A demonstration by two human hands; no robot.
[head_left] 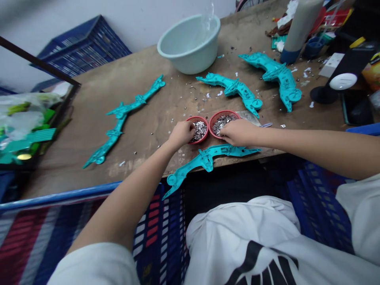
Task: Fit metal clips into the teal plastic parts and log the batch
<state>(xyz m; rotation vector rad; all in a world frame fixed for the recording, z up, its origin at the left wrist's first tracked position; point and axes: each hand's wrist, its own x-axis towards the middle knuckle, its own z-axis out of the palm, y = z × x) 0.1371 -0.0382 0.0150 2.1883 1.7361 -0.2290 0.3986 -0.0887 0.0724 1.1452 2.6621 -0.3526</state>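
We're dipping left hand (pixel 181 133) into a small round red plastic basket (pixel 190 118) of silver metal bits (pixel 200 129), right hand (pixel 237 132) into its twin basket (pixel 221 112); fingers curled, grip unclear.

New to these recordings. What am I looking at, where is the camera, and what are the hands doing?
No machine here: the one picture comes from a camera worn on a person's head, looking down at their own bare arms. The left hand reaches into a small red basket of shiny metal bits; the right hand reaches into a second red basket beside it. Whether either has pinched a piece is hidden. A teal plastic part lies at the near edge of the wooden table; more teal parts and a pale bowl lie farther back.
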